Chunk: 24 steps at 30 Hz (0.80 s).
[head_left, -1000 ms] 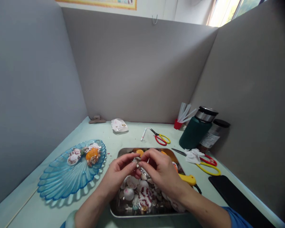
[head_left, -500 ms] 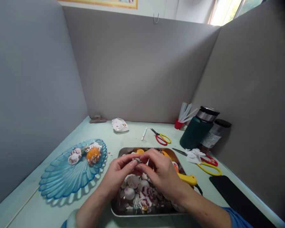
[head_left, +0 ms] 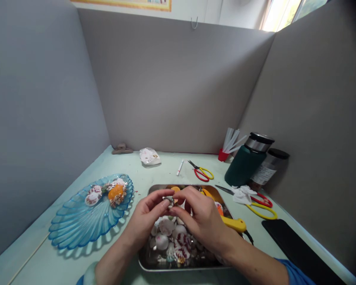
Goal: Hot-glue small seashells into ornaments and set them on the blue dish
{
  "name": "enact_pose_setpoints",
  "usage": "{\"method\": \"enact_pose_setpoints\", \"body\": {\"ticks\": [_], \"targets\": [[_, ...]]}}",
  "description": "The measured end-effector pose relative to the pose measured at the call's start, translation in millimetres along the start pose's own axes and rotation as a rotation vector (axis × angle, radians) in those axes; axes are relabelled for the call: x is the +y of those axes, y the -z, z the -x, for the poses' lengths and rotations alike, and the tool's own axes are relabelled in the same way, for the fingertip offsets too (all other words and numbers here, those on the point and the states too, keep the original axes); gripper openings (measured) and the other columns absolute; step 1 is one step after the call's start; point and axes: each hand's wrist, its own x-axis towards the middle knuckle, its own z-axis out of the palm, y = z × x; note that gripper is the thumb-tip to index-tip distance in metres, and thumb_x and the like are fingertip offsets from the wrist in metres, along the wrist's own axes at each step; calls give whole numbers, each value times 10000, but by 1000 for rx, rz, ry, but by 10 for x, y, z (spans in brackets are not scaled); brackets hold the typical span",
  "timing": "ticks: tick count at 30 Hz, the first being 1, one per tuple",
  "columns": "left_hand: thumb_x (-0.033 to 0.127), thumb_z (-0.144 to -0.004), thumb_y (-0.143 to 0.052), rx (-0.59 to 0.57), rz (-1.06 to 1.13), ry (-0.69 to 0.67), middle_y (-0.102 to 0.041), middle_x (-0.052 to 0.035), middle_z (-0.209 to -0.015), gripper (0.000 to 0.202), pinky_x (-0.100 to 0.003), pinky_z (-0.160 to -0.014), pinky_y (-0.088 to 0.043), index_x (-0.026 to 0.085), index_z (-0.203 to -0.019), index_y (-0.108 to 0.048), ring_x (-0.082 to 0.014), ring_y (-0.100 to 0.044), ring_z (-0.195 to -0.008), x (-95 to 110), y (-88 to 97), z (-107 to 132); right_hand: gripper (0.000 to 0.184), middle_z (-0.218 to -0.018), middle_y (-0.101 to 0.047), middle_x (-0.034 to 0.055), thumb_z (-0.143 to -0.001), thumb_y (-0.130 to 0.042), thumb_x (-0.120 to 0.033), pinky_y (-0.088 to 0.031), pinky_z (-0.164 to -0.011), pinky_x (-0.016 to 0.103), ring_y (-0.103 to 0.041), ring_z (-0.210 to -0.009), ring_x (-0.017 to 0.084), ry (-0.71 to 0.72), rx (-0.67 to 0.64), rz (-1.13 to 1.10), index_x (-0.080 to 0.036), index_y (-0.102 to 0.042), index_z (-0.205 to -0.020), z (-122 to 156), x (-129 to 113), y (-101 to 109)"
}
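Over a metal tray (head_left: pixel 142 266), my left hand (head_left: pixel 150 211) and my right hand (head_left: pixel 198 213) meet. A small greyish, rough piece, perhaps a little shell (head_left: pixel 168 200), is pinched in the thumb and fingers of my left hand. My right fingertips touch its right side, and their closed grip partly hides it. Below my hands, white shells (head_left: pixel 161 241) and purple-speckled shells (head_left: pixel 181 253) fill the tray. A yellow-handled tool (head_left: pixel 235 224), its front end hidden by my right hand, rests across the tray's right side.
On the left lies a blue shell-shaped plate (head_left: pixel 86 225) with shell clusters (head_left: pixel 116 194). Behind the tray are small scissors (head_left: pixel 202 172) and a white packet (head_left: pixel 150 156). Large scissors (head_left: pixel 261 209), a green bottle (head_left: pixel 245 165), a red cup of glue sticks (head_left: pixel 223 155) and a black phone-like slab (head_left: pixel 296 249) stand right.
The small greyish piece has been turned and shows more between my fingertips. My fingers have shifted slightly; the tray and the other things stay put.
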Motion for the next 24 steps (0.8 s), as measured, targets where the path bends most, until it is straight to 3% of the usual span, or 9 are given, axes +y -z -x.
{"method": "enact_pose_setpoints", "body": {"ticks": [5, 10, 24], "targets": [[238, -805, -654, -37, -11, 2, -719, -82, -976, 217, -267, -783, -520, 166, -1009, -673, -166, -656, -848, -1, 9, 8, 164, -836, -582, 24, -880, -565, -189, -409, -658, 276, -549, -737, 160, -24, 8, -25, -197, -613, -1037, -1, 0, -12], [223, -817, -637, -67, 3, -15, -715, -85, -992, 207, -270, -819, -500, 163, -1011, -676, -170, -648, -883, -8, 26, 9, 187, -839, -578, 21, -871, -588, -198, -402, -659, 270, -548, -748, 157, -17, -14, -36, -195, -614, -1056, -13, -20, 12], [231, -775, -683, 9, -21, -16, -722, -41, -875, 146, -234, -728, -512, 161, -902, -689, -133, -643, -771, -1, 3, -8, 185, -828, -579, 12, -867, -579, -174, -389, -650, 266, -553, -747, 157, 25, 4, -62, -211, -601, -1047, 13, 4, -28]]}}
